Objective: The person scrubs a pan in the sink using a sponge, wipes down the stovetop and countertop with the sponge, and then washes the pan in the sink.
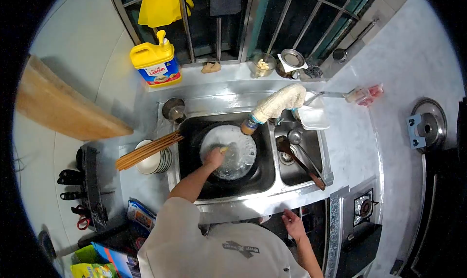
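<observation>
My left hand [213,158] reaches into the left sink basin, its fingers closed on a small yellow sponge [224,150]. Under it lies a large round vessel [236,165] filled with greyish, foamy water; whether it is a wok or a basin I cannot tell. My right hand [293,225] hangs low in front of the counter edge, holding nothing, its fingers apart and loosely bent. A faucet wrapped in a pale cloth [279,104] points over the left basin. In the right basin rest a dark wooden spatula [301,165] and a metal ladle [295,136].
Chopsticks [148,150] lie across stacked bowls [148,164] left of the sink. A metal cup [173,109] stands at the sink corner. Behind are a yellow detergent jug [154,63], ginger [211,68] and a glass of garlic [263,65]. A gas burner [365,207] sits at right.
</observation>
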Motion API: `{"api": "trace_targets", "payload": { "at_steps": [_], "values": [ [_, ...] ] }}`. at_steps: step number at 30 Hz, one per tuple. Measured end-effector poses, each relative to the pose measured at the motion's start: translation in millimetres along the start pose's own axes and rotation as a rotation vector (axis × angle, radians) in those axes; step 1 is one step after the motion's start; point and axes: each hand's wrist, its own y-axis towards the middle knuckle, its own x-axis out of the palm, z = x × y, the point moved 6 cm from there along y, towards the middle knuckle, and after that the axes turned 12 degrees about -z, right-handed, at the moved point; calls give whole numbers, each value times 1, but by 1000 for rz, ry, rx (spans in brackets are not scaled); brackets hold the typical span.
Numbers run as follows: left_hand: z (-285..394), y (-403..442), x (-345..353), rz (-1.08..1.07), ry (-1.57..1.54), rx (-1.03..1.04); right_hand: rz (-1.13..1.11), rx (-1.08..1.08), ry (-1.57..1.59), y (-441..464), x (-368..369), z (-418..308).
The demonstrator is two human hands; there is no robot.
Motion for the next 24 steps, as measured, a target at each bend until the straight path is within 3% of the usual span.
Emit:
{"api": "trace_targets", "payload": {
  "at_steps": [2,3,4,6,10,12,13,15,22,24],
  "values": [
    [-10,13,0,386,-136,129,-11,13,-40,3,3,3],
    [-17,24,6,470,-218,255,-14,12,-45,3,1,0],
    [-5,6,-8,472,-222,253,-30,25,-48,3,1,-4],
    [13,-15,-5,-88,-945,115,-49,42,-53,3,1,-7],
    [18,-12,5,-150,-1096,66,-42,9,-58,3,-2,-12],
    [21,-8,-4,166,-847,244,-58,30,-63,3,-3,-7],
    [21,-8,-5,166,-852,244,-49,15,-49,4,-1,-1],
    [20,-12,-17,251,-385,107,-42,2,-36,3,-2,0],
    [8,-8,-17,78,-58,-113,-18,6,-155,0,1,5],
    [7,-12,-24,562,77,121,-16,7,-192,-1,1,0]
  ]
}}
